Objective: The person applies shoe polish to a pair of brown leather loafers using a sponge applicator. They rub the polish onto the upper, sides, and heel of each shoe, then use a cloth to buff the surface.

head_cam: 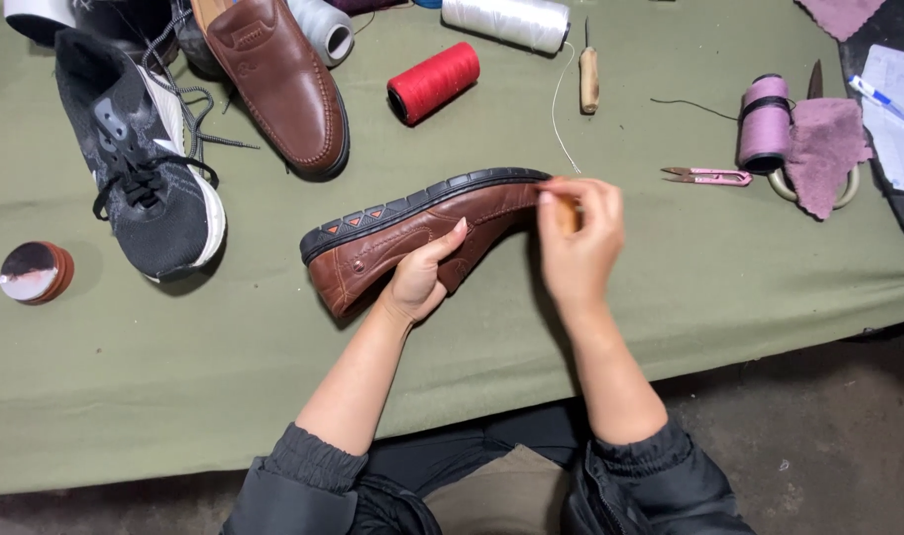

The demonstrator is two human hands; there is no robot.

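- Soft, even light falls from above on the green worktop [729,277], bright without harshness.
- Shadows are short and diffuse, pooling beneath the brown shoe [422,233] and beside the black sneaker [145,178].
- A dull glare sits on the round tin lid [31,270].
- Focus holds sharp across the frame; the floor at the lower edge lies dimmer.
- Slight wide-angle bowing shows at the corners.

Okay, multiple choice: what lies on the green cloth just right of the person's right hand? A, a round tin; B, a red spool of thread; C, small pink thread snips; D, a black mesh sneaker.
C: the small pink thread snips lie on the green cloth just right of the right hand, which pinches a wooden-handled tool at the brown leather shoe.
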